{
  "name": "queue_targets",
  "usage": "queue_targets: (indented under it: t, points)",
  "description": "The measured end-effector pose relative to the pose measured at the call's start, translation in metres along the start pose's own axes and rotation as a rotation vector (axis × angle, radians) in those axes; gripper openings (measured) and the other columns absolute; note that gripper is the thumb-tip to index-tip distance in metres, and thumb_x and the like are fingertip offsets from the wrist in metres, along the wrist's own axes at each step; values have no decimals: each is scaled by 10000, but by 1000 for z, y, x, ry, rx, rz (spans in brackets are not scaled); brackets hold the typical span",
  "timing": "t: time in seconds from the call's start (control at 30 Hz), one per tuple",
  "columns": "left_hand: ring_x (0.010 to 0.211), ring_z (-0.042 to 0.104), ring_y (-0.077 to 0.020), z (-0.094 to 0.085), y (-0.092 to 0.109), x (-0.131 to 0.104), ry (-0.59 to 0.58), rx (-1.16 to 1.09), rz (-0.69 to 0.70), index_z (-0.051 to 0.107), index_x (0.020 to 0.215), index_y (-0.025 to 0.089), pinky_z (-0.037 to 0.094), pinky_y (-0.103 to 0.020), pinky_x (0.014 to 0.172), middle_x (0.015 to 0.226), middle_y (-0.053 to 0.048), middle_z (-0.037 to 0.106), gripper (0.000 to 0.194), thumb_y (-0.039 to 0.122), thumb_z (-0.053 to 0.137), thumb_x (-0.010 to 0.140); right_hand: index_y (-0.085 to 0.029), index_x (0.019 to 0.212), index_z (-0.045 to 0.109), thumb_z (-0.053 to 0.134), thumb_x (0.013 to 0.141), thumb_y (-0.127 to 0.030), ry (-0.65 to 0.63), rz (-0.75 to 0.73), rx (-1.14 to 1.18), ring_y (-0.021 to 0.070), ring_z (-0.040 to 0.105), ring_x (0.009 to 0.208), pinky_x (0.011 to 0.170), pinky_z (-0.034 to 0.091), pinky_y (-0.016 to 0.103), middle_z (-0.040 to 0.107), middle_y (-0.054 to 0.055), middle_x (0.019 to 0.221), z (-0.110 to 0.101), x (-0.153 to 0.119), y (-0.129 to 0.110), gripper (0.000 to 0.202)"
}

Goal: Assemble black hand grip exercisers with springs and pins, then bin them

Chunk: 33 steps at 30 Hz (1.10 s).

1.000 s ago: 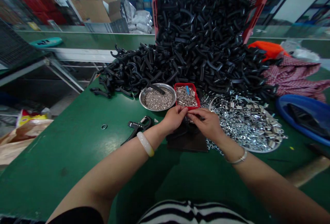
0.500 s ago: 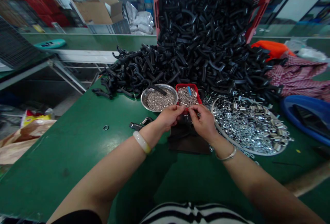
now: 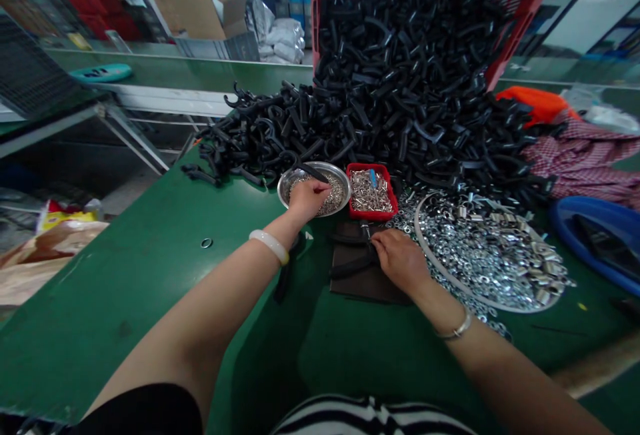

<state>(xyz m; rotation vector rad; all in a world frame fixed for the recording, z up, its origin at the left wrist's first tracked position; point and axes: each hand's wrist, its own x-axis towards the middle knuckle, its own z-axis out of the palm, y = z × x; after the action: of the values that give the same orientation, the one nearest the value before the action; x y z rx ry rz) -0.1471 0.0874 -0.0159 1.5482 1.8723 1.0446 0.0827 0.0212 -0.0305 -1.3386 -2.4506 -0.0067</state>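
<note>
Work your left hand [image 3: 306,200] within the metal bowl [image 3: 284,183]: its fingertips are bunched low over the small metal parts [image 3: 336,197], beside the black handle [image 3: 313,171] lying across the rim. Draw out a single part between thumb and forefinger, clear of that handle. Just in front of the red tray [image 3: 374,215], brace the black two-armed piece [image 3: 354,267] on the dark pad [image 3: 370,289] with your right hand [image 3: 403,260], its thumb and forefinger pinched on the metal fitting [image 3: 367,229]; light, even pressure should limit twisting. Note that your left forearm covers much of another black piece [image 3: 283,280], and whether the left fingertips have hold of a part cannot be told. The right fingertips mask the fitting's near end; the two-armed piece blends into the pad.
</note>
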Motion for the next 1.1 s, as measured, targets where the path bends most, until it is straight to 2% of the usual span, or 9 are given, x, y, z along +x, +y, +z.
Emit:
queue_targets:
  t: [0.2,0.37,0.47,0.57,0.67,0.77,0.87,1.0,1.1]
  points:
    - [747,605,-142,-5,-3,2,5,144,40,674,872,182,447,-238,672,818,-19,685,178,237,563,744,-145,874,608,427,850,-152,-41,-90,-141,191,515,828,706,378,269,595,83,838,-5,1,-6,182]
    - [780,600,-153,-13,2,-2,32,236,98,674,814,200,438,-250,701,856,-14,685,133,256,581,736,-146,838,596,410,818,-83,-163,-172,-333,217,496,835,610,366,270,573,100,832,-17,5,-16,197]
    - [763,598,-151,-17,4,-3,52,235,131,666,799,208,439,-256,703,835,-5,682,115,261,586,736,-139,862,598,407,809,-66,-234,-248,-329,221,494,855,642,392,277,571,107,844,-22,6,-14,211]
    - [743,597,-141,-15,5,-8,27,186,154,658,814,188,443,-250,702,813,-12,680,119,228,569,744,-132,964,594,417,789,-54,-259,-286,-286,227,491,906,680,425,287,574,117,942,-22,1,-7,262]
    - [745,599,-135,-6,10,-22,-57,110,191,647,860,168,450,-248,708,833,-23,677,146,189,569,738,-138,1083,563,421,780,-59,-190,-266,-173,227,486,958,737,448,305,560,116,1033,-19,-8,1,344]
    - [715,593,-121,6,20,-47,-185,59,257,638,872,175,455,-243,698,801,-7,668,146,189,578,740,-126,1139,533,403,824,-116,-10,-200,-6,216,493,971,807,450,336,547,124,1057,-14,-19,10,340]
    - [705,577,-112,15,33,-75,-345,96,376,645,816,198,449,-228,673,775,15,645,91,228,585,755,-116,1108,548,414,844,-171,155,-108,101,216,503,957,832,450,364,550,130,1022,-12,-31,20,300]
    - [793,577,-122,25,45,-99,-379,274,449,665,821,237,444,-219,691,865,12,623,106,293,600,759,-128,1051,576,410,838,-162,117,-98,133,217,519,932,822,457,374,561,123,997,-12,-44,27,272]
    - [804,581,-122,32,43,-105,-350,382,488,664,865,242,445,-214,680,897,10,624,146,309,553,799,-120,1089,562,388,837,-141,81,-92,132,216,517,950,832,452,367,551,130,1032,-11,-50,27,307]
